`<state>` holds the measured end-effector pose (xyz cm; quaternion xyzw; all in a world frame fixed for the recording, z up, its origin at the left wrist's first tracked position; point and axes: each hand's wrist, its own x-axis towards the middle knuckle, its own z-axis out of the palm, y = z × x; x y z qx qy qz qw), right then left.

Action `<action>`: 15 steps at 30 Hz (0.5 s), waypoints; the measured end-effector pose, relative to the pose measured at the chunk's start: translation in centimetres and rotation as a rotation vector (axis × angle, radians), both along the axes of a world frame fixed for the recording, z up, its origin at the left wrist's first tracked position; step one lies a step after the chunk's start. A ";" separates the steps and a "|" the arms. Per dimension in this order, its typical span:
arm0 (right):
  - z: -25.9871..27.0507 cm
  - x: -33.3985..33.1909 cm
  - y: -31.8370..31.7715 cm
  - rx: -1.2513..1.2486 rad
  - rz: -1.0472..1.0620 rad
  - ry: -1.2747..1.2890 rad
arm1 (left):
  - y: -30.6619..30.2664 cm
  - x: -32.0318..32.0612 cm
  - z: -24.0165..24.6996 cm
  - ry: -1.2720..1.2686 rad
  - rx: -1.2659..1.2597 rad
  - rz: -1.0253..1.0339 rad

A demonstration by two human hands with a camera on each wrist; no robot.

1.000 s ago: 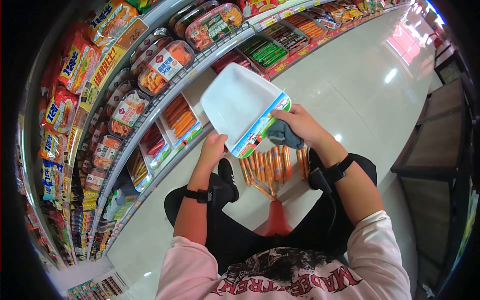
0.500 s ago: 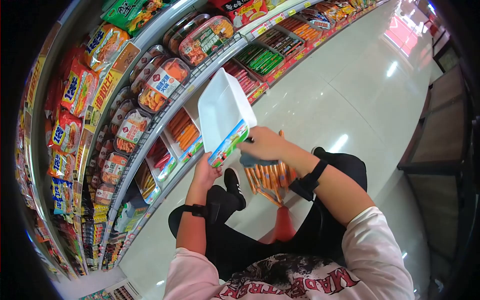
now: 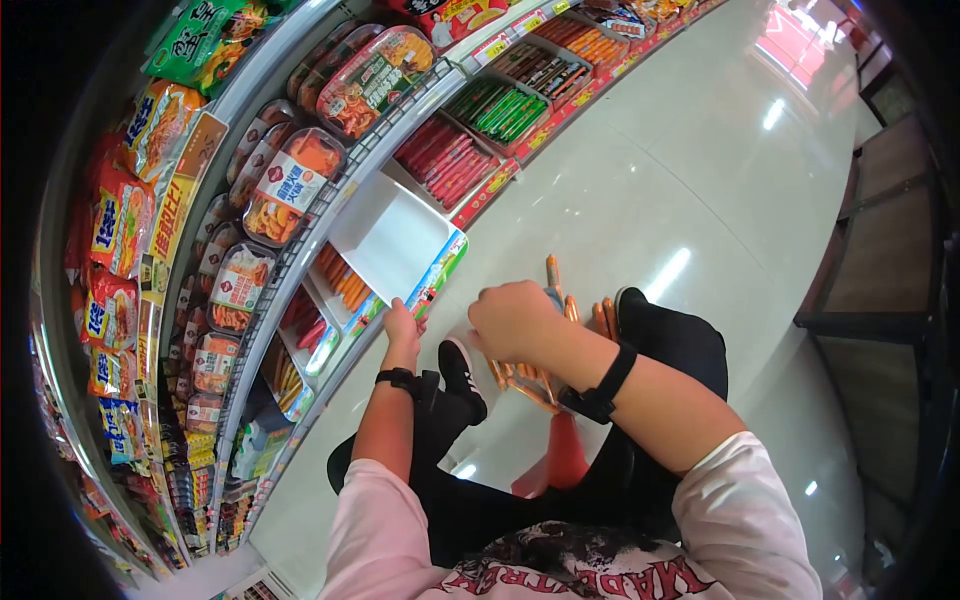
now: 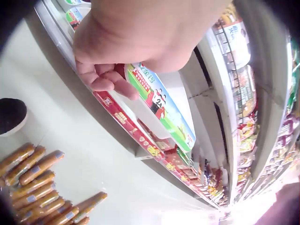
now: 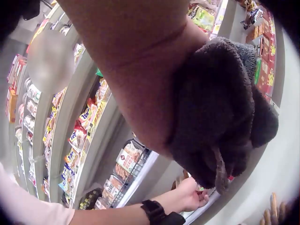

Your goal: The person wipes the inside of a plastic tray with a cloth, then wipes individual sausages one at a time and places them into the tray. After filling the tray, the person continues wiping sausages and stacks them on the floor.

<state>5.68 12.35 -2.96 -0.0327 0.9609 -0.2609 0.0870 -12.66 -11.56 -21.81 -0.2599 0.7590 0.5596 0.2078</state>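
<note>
One white tray [image 3: 392, 232] with blue-and-green label, in grip of left hand [image 3: 404, 326], right hand [image 3: 522, 320] tight round grey cloth [image 5: 213, 112]

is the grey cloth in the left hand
No, the right hand grips the cloth, while the left hand holds the white tray.

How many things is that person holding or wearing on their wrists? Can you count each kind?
Empty white rectangular plastic tray: 1
Dark grey fluffy cloth: 1
Black wristbands with boxy cases: 2
Total: 4
</note>
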 end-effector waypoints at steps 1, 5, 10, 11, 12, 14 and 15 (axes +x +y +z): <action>-0.1 0.2 0.1 -0.001 0.011 -0.030 | 0.2 -0.5 -0.9 0.011 -0.038 0.000; 0.0 1.3 0.4 0.003 0.078 -0.044 | 0.4 -2.4 -3.5 0.020 -0.134 -0.071; 0.5 2.1 0.6 0.035 0.078 -0.126 | 1.0 -5.6 -6.8 -0.058 -0.104 -0.015; 0.3 2.2 0.6 0.051 0.066 -0.119 | 1.4 -6.0 -7.0 -0.064 -0.065 0.029; 0.1 2.4 0.6 0.048 0.062 -0.113 | 1.4 -6.8 -7.8 -0.045 0.018 0.077; -0.3 2.6 1.0 0.045 0.052 -0.097 | 1.5 -8.6 -9.5 -0.003 0.188 0.172; -0.3 2.6 1.2 0.033 0.053 -0.110 | 1.5 -9.0 -9.8 0.041 0.325 0.184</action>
